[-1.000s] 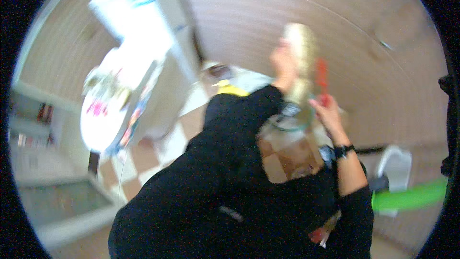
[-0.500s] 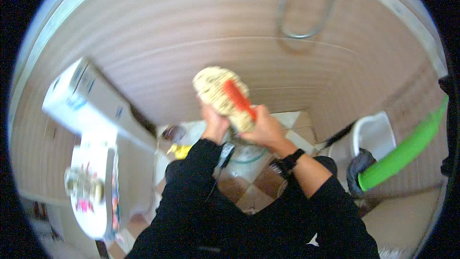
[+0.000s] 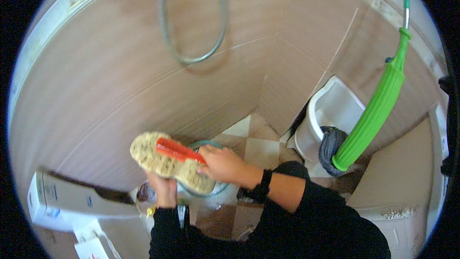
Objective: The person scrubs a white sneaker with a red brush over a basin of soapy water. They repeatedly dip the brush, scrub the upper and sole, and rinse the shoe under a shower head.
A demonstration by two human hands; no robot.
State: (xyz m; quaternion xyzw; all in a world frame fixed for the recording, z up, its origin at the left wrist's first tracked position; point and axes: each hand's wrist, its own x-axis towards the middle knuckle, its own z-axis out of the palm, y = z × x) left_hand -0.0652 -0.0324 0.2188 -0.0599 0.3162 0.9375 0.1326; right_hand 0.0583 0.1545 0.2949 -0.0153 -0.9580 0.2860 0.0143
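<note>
A shoe (image 3: pixel 146 158) is held with its cream, dark-speckled sole turned up. My left hand (image 3: pixel 164 192) grips the shoe from below, at its near side. In my right hand (image 3: pixel 225 164) is a red brush (image 3: pixel 175 150), its back upward, lying along the sole; its bristles are hidden. Beneath the shoe sits a basin with a teal rim (image 3: pixel 218 193), largely covered by the shoe and hands. Beside my left hand, a small dark purplish object (image 3: pixel 145 193) and a bit of yellow (image 3: pixel 151 211) show on the floor.
At right a white bucket (image 3: pixel 314 115) holds a grey mop head (image 3: pixel 330 151) with a ribbed green sleeve (image 3: pixel 376 110) on its handle. A metal shower hose (image 3: pixel 191 60) loops down the tiled wall. White toilet parts (image 3: pixel 76 201) stand at lower left.
The view has swung right, so the hose and toilet now sit further left. The shoe has tilted toward level. The red brush remains on the sole in my right hand.
</note>
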